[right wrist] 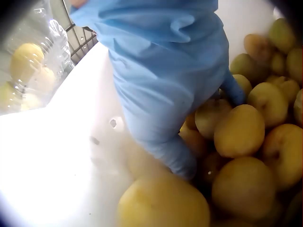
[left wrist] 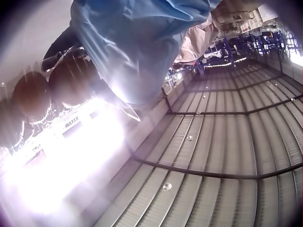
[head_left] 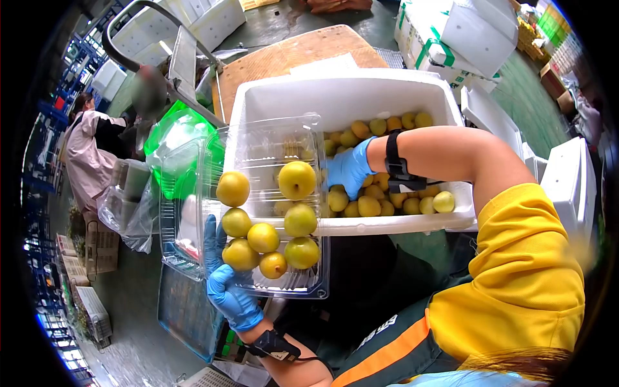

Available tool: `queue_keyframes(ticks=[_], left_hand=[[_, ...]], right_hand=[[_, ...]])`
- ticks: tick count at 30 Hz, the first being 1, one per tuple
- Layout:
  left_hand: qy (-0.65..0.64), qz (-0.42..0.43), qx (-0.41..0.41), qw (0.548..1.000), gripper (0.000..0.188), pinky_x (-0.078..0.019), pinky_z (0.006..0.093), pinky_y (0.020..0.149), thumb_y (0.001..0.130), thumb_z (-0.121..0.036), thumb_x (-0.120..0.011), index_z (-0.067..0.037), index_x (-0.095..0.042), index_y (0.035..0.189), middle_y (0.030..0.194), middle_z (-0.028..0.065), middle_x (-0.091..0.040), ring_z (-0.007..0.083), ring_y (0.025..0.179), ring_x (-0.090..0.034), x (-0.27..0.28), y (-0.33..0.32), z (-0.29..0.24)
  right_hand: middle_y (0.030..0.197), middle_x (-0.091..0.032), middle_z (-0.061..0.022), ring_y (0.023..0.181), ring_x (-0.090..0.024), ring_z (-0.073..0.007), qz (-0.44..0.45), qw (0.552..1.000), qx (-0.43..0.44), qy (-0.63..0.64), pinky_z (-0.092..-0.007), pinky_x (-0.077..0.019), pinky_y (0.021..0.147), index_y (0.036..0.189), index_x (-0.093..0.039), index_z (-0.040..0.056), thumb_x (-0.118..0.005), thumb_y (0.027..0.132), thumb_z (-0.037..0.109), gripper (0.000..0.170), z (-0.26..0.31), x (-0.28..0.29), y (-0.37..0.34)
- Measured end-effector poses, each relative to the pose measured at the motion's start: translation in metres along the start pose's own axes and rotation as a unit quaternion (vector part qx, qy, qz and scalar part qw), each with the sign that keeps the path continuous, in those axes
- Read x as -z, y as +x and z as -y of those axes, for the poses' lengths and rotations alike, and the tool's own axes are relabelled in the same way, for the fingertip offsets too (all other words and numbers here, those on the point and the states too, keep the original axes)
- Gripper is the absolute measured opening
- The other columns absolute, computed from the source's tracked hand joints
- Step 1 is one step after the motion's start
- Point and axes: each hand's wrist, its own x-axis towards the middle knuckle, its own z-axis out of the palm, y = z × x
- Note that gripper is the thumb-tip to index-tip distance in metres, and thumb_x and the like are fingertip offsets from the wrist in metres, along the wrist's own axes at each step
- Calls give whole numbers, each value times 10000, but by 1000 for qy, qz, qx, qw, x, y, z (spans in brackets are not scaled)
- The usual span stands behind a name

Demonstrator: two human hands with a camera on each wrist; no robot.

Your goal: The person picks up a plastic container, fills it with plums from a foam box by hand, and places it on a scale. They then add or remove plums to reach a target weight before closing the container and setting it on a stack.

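Observation:
In the head view, a clear hinged plastic container (head_left: 320, 271) holds several yellow-green round fruits (head_left: 263, 238). The gloved left hand (head_left: 235, 300) grips it at its lower left, fingers partly behind the plastic. The gloved right hand (head_left: 349, 169) is down inside a white foam box (head_left: 290, 226) among more fruits (head_left: 369, 206). In the right wrist view, the thumb and one finger of the right hand (right wrist: 165, 80) point down, apart, beside a fruit (right wrist: 239, 131); the other fingertips are hidden, so a hold cannot be told. The left wrist view shows the left hand (left wrist: 135, 52) close up.
The foam box stands by a wooden board (head_left: 290, 48). A green bag (head_left: 177, 145) lies left of it, near a metal frame. Foam boxes with green tape (head_left: 422, 39) stand at the back right, more foam pieces (head_left: 567, 187) at the right. Another person (head_left: 90, 155) is at the far left.

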Motion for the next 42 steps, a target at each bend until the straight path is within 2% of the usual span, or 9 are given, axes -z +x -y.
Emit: queue_keyframes(ticks=[10,16,24,28,32,35,38,39,42], left_hand=[[-15,-17,9,1000,855,-380,462,1133,666,-87,-480,56,-338,1498,1467,228,-437,369,1342,-462,-5,-3,-3],[-1,-12,6,1000,844,-403,437,1116,668,-69,-473,60,-347,1493,1456,231,-451,361,1330,-477,-3,-2,-3],[-13,-12,1,1000,842,-411,422,1112,673,-89,-483,61,-350,1491,1454,232,-455,350,1330,-480,-2,-4,-1],[-11,-9,3,1000,838,-408,423,1118,681,-93,-490,59,-345,1492,1459,230,-453,351,1335,-476,1,-4,-1],[13,-5,6,1000,837,-412,425,1115,693,-97,-496,58,-332,1498,1461,223,-452,348,1331,-480,-5,-5,-5],[7,-10,13,1000,832,-442,427,1088,698,-92,-492,53,-331,1501,1461,219,-450,352,1316,-494,-6,-6,-6],[11,4,8,1000,819,-454,427,1074,714,-103,-495,54,-330,1501,1459,213,-450,348,1315,-494,-4,-5,-6],[16,5,6,1000,817,-456,426,1072,717,-107,-497,55,-330,1500,1458,212,-450,346,1315,-494,-6,-6,-7],[41,-1,-1,999,808,-457,419,1071,720,-126,-507,62,-344,1488,1462,208,-448,337,1318,-493,-5,-7,-8]], right_hand=[[1277,-535,-228,1160,-530,-373,-165,976,-18,140,-442,-435,1007,1255,-617,88,-785,748,354,596,-27,-1,-30],[1104,-651,-132,812,-663,-223,-270,568,-13,777,-292,-541,580,1202,-608,92,-584,898,632,620,-19,35,-126],[1165,-625,-133,991,-656,-253,-296,432,169,835,-346,-610,785,1237,-581,73,-464,967,616,618,40,42,-168],[1190,-622,-105,1069,-624,-236,-328,518,179,769,-351,-579,892,1251,-569,77,-474,977,573,574,61,52,-166],[1170,-624,-92,974,-643,-219,-225,472,239,818,-307,-546,826,1265,-559,75,-613,930,487,534,77,69,-163],[1134,-622,-100,987,-631,-220,-300,651,247,652,-292,-526,839,1231,-583,71,-660,899,470,525,91,92,-143],[1253,-576,-143,1171,-568,-286,-385,821,228,354,-401,-460,1041,1275,-584,145,-766,791,87,521,114,113,-131],[1286,-564,-163,1199,-560,-310,-456,848,241,123,-418,-458,1048,1278,-596,166,-776,756,29,568,110,112,-114],[1257,-575,-146,1121,-610,-344,-471,847,225,102,-392,-514,958,1277,-629,139,-755,773,37,530,114,115,-93]])
